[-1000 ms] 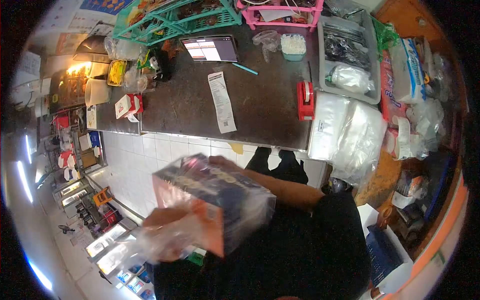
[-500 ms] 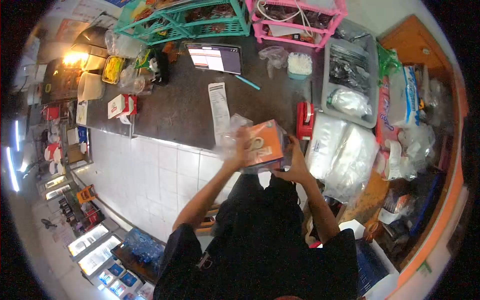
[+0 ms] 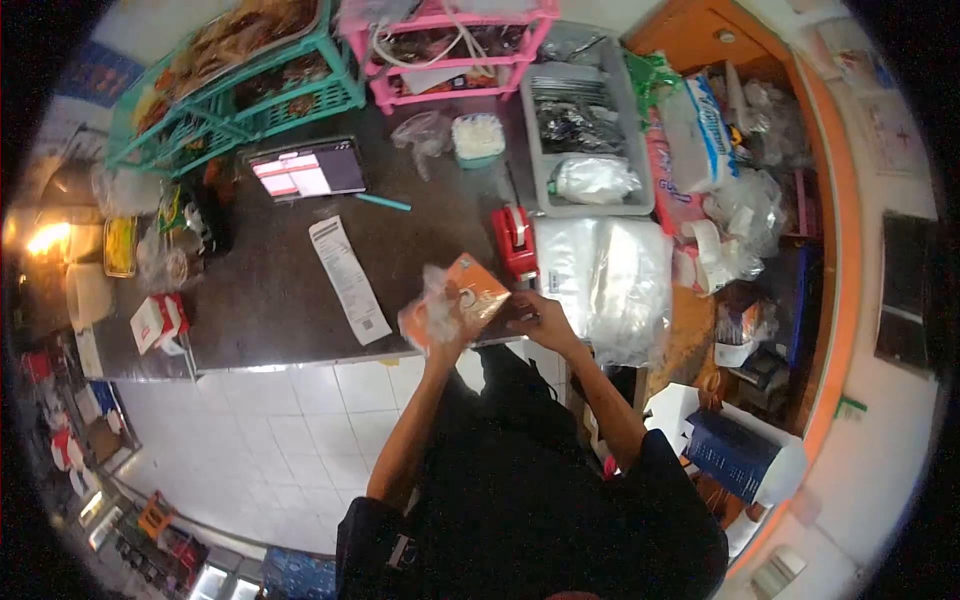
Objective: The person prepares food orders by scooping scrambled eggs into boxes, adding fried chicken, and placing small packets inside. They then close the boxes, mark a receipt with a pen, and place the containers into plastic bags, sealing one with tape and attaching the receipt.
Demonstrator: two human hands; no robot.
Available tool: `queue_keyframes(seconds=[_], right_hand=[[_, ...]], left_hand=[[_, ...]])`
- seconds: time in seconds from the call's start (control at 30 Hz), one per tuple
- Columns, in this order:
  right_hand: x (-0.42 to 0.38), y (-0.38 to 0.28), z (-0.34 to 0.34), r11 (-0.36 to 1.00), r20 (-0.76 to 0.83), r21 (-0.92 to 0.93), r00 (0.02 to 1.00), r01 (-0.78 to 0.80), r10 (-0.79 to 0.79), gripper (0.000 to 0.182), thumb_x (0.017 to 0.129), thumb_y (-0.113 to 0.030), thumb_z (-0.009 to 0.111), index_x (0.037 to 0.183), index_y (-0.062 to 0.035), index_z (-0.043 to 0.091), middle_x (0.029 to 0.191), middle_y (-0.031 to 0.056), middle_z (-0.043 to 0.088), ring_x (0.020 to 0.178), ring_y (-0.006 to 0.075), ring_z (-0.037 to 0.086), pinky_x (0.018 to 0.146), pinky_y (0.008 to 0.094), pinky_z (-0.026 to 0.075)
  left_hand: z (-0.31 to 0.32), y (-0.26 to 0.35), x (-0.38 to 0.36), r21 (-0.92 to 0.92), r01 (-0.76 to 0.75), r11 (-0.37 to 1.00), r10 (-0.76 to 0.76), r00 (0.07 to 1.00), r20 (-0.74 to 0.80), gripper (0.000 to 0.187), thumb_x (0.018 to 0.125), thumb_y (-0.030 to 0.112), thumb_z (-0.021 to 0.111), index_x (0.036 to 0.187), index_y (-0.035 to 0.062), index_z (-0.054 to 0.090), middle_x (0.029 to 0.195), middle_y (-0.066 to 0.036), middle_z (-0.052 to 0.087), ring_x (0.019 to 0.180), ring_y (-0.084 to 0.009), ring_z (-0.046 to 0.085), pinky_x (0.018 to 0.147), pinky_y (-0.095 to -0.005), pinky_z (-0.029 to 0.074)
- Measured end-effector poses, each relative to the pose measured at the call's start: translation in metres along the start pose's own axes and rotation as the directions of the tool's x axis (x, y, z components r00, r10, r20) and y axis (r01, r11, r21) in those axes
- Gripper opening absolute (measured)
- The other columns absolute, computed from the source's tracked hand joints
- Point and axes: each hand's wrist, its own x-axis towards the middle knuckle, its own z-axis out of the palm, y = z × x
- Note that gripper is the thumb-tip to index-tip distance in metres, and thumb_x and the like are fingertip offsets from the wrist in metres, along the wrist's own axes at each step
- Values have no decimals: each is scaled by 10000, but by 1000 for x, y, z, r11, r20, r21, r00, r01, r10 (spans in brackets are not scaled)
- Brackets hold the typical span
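Note:
An orange box [image 3: 482, 298] with pale lettering is held above the table's front edge, tilted to one side. My left hand [image 3: 446, 328] grips its left part, and a crumpled clear plastic bag [image 3: 432, 295] lies over that side, blurred by motion. At the box's right corner is my right hand [image 3: 547, 323], its fingers bent inward as in a pinch. Whatever lies between those fingertips is too small to make out. Left of the box, a long printed receipt [image 3: 348, 280] lies flat on the dark table [image 3: 270, 240].
A red tape dispenser [image 3: 515, 243] stands just beyond my right hand, beside stacked clear plastic bags [image 3: 605, 285]. Farther back are a tablet [image 3: 305, 172], a blue pen [image 3: 383, 202], a grey bin [image 3: 590, 203] and pink and teal racks. A red-and-white box [image 3: 158, 323] sits left.
The view has swung right, so the table things appear farther left. The box is turned at more of an angle. My right hand has moved from the box's lower side to its right corner.

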Motion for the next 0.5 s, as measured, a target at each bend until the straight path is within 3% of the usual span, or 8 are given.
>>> queue_keyframes(seconds=[0.13, 0.2, 0.27, 0.37, 0.4, 0.47, 0.5], right_hand=[[17, -33, -27, 1000, -107, 29, 994, -7, 10, 379, 828, -7, 707, 1185, -1, 580, 1012, 103, 689, 895, 162, 673, 745, 296, 568], [33, -53, -54, 992, -189, 99, 980, 80, -60, 296, 851, 6, 665, 1142, -9, 615, 895, 86, 707, 764, 141, 672, 652, 283, 551], [66, -41, -89, 999, -264, 12, 964, 39, -35, 248, 859, -10, 651, 1106, -10, 637, 887, 90, 707, 740, 135, 667, 619, 278, 537], [140, -35, -154, 967, -465, -150, 849, 205, -252, 194, 842, -51, 656, 1030, -4, 673, 823, 89, 709, 707, 134, 667, 611, 279, 526], [166, -41, -177, 943, -529, -252, 785, 217, -322, 183, 821, -65, 670, 991, 0, 687, 802, 94, 709, 695, 141, 668, 615, 289, 527], [223, -51, -214, 888, -597, -397, 670, 230, -441, 183, 785, -111, 680, 941, -18, 706, 786, 117, 708, 683, 195, 682, 644, 312, 537], [251, -50, -230, 879, -589, -436, 678, 191, -440, 190, 768, -116, 679, 935, -31, 713, 810, 134, 709, 702, 240, 690, 665, 333, 542]], left_hand=[[17, 93, -47, 21, 55, 998, -49, 976, -210, 389, 974, 447, 503, 1094, 81, 552, 1020, -53, 567, 972, -183, 529, 777, -381, 470], [19, 127, -70, 93, 65, 994, -36, 959, -283, 398, 984, 466, 486, 1054, 83, 566, 995, -55, 576, 958, -185, 530, 767, -387, 465], [13, 133, -87, 247, -2, 969, 78, 951, -299, 419, 987, 461, 492, 1070, 59, 572, 1025, -86, 589, 975, -192, 545, 770, -387, 460], [9, 136, -93, 400, -88, 912, 215, 934, -284, 440, 991, 456, 497, 1086, 34, 577, 1054, -118, 602, 991, -200, 559, 773, -386, 455], [9, 135, -94, 768, -161, 620, 430, 888, -161, 424, 998, 415, 500, 1113, 12, 568, 1071, -113, 601, 981, -191, 567, 788, -366, 460], [7, 117, -97, 968, -174, 180, 571, 820, 41, 410, 1006, 374, 503, 1140, -10, 558, 1089, -107, 600, 972, -183, 575, 804, -345, 465], [2, 93, -97, 821, -162, 547, 569, 792, -222, 425, 1001, 368, 509, 1157, -25, 548, 1102, -100, 599, 977, -179, 574, 816, -335, 462]])
